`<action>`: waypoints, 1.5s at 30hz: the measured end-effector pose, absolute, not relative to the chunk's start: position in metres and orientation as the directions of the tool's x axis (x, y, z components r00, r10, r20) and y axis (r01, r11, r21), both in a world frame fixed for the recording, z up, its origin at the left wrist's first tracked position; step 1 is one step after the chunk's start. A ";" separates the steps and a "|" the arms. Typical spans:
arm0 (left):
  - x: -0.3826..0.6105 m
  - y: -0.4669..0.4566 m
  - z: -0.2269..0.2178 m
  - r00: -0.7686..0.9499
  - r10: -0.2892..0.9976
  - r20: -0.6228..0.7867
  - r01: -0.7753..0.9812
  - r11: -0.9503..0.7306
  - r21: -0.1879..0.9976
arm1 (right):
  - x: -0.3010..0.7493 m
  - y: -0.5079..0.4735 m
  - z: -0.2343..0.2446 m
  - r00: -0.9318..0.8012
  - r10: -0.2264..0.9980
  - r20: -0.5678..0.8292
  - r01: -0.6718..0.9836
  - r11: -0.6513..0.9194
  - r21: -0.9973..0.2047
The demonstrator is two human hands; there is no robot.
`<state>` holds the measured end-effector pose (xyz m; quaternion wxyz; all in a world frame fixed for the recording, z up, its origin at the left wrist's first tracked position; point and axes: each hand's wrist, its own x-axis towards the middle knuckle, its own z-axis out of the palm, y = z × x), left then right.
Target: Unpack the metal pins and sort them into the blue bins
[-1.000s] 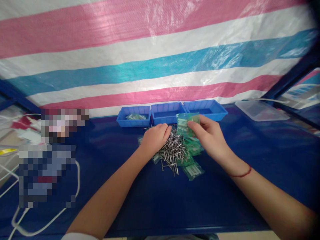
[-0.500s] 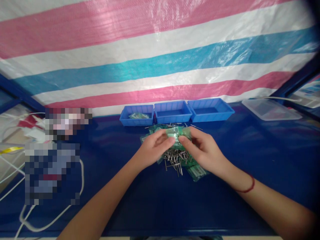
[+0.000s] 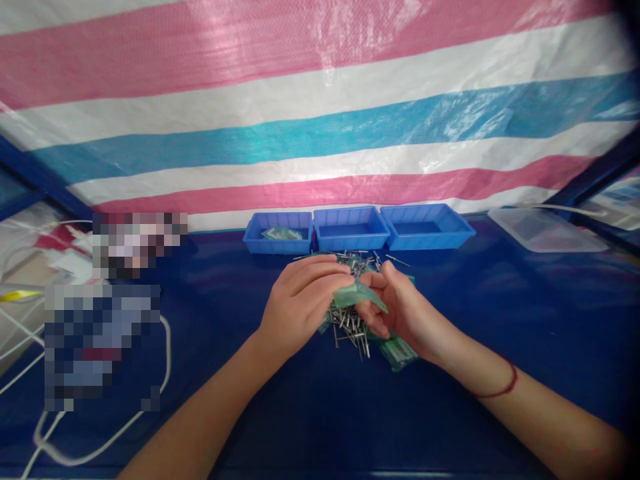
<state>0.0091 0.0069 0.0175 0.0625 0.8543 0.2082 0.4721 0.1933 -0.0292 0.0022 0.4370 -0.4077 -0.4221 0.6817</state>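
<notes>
My left hand [image 3: 295, 300] is closed on a small green plastic bag [image 3: 359, 296], pinched between thumb and fingers over the pile. My right hand [image 3: 407, 313] is turned palm inward just to the right of the bag, with its fingers apart. Some of its fingertips are partly hidden behind the bag. Loose metal blind rivets [image 3: 350, 328] lie heaped on the blue table under both hands. Below my right hand rests another green bag [image 3: 399, 352] with rivets showing through it.
Along the back stand three blue bins; the left bin [image 3: 279, 247] has small bags in it, beside the middle bin [image 3: 351, 244] and right bin [image 3: 433, 241]. A translucent plastic lid [image 3: 545, 230] lies at the right. A white cable [image 3: 167, 340] loops at the left.
My right hand has let go of the green bag and turned its palm inward with fingers apart. My left hand has rolled over, back upward, and keeps the bag, which now hangs tilted.
</notes>
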 end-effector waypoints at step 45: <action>0.022 -0.006 0.014 0.557 0.815 0.157 0.299 -0.374 0.878 | 0.196 -0.044 0.009 -0.236 0.879 0.414 0.494 0.475 -0.728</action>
